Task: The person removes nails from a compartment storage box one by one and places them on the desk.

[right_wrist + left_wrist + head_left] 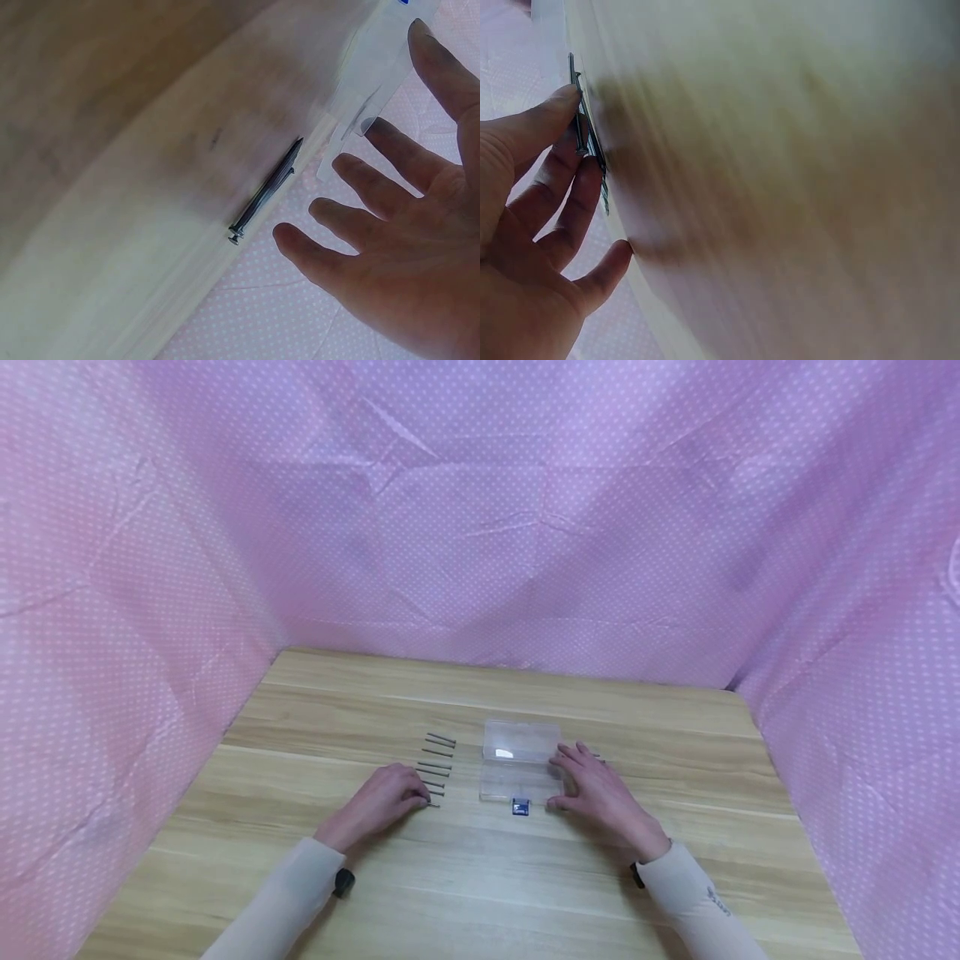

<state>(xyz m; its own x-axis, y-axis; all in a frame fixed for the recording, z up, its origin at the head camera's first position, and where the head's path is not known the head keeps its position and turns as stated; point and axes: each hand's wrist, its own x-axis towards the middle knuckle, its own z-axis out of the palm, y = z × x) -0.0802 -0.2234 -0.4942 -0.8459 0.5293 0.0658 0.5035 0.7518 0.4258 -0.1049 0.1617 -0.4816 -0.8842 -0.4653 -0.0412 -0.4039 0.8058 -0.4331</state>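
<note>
My left hand [385,802] pinches a nail [433,805] between thumb and fingertips at the near end of a column of nails [435,766]. Seen from the left wrist, that dark nail [578,124] lies against the thumb, with more nails behind it. To the right of the column lies a clear plastic box [492,781], its lid [521,737] laid back away from me. My right hand [600,789] rests with spread fingers at the box's right side. In the right wrist view its thumb and forefinger touch the clear plastic edge [358,105].
A small dark blue label [521,807] sits at the box's front edge. Several more nails [266,187] lie beyond my right hand, partly hidden by it in the head view. Pink dotted cloth [510,527] encloses the wooden table [480,877] at the back and sides.
</note>
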